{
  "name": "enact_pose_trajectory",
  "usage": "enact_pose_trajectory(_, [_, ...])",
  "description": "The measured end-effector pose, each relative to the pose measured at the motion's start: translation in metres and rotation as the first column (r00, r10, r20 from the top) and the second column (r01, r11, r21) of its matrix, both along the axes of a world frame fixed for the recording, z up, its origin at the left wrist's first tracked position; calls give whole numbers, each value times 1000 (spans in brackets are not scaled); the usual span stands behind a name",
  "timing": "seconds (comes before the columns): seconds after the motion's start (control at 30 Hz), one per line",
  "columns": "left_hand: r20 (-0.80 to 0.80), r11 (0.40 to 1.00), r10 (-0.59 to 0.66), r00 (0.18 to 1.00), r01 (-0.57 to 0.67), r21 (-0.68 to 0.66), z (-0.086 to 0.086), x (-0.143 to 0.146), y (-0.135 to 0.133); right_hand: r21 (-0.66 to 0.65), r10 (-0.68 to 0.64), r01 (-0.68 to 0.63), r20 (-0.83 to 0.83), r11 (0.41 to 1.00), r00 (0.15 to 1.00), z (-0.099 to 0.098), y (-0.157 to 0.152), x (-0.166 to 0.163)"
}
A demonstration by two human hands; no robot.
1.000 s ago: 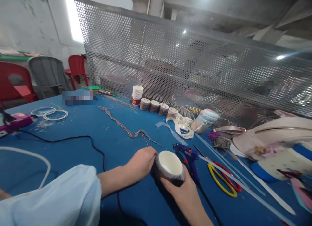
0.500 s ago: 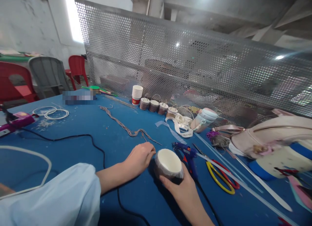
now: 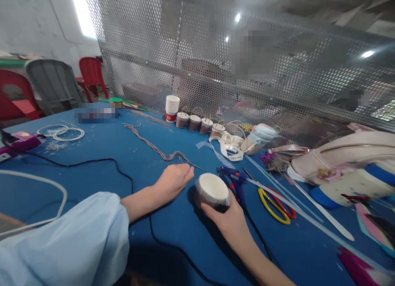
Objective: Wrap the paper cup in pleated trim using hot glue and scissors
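My right hand (image 3: 230, 220) grips a short white paper cup (image 3: 212, 186) with a dark brown wrapped side; thumb in front, fingers around the far right side. The cup's round white face is turned up toward me. Just left of it, my left hand (image 3: 175, 180) is closed, thumb and fingers pressed together, apart from the cup. Whatever may be in that pinch is hidden. Behind my left hand lies a bundle of grey-brown cords (image 3: 154, 147), its end near my fingertips. Right of the cup rests a blue glue gun (image 3: 236, 179) with a clear glue stick.
Several brown-wrapped cups (image 3: 194, 122) stand in a row beside a cup stack (image 3: 172, 109). White ribbon (image 3: 230, 148) and a tumbler (image 3: 259, 138) sit by the mesh panel (image 3: 148, 80). Scissors (image 3: 274, 203) lie right; a black cable (image 3: 117, 175) crosses the table left.
The view has tilted downward, so most things appear higher. My right hand keeps its hold on the cup, and my left hand stays closed beside it.
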State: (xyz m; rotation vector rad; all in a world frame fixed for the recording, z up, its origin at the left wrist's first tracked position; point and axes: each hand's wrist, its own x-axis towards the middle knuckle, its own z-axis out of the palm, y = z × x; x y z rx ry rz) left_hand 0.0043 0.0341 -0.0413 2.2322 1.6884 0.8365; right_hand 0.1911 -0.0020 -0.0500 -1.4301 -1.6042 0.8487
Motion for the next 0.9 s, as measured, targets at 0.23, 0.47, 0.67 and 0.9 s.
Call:
enact_pose_trajectory(0.23, [-19,1000,-23,1000,23,8,-20,-10,10,-29,38,-39,-19,999,999,1,1,2])
enact_pose_trajectory(0.47, [-32,997,-66,997,67,41,-20,-12,7,-57,52,-56,-70,997,996,-1,2,3])
enact_pose_trajectory(0.67, [206,999,51,977,-45,-29,5,-3,-5,-49,59,-63,-89,997,994,0,2,3])
enact_pose_trajectory(0.9, [730,971,-25,683,191,-146,7,36,-33,-30,85,-88,-106,996,991,-3,-3,-2])
